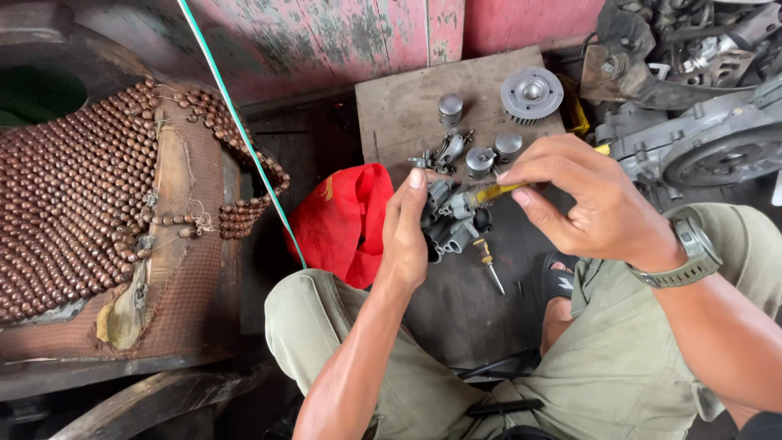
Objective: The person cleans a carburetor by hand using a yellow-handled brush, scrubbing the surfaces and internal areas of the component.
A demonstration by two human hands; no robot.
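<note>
My left hand (405,232) grips a grey metal carburettor body (452,224) from its left side, holding it above a wooden board. My right hand (582,200) pinches a yellow-handled screwdriver (493,192) whose tip points left into the carburettor. A green wristwatch (692,253) is on my right wrist. Below the carburettor a small screwdriver (489,265) lies on the board.
On the wooden board (399,106) lie a finned round metal part (531,94), small metal cylinders (450,108), (508,145) and other carburettor pieces (444,153). A red cloth (346,220) lies to the left. A wooden-bead seat cover (90,195) is far left, engine parts (700,90) at top right.
</note>
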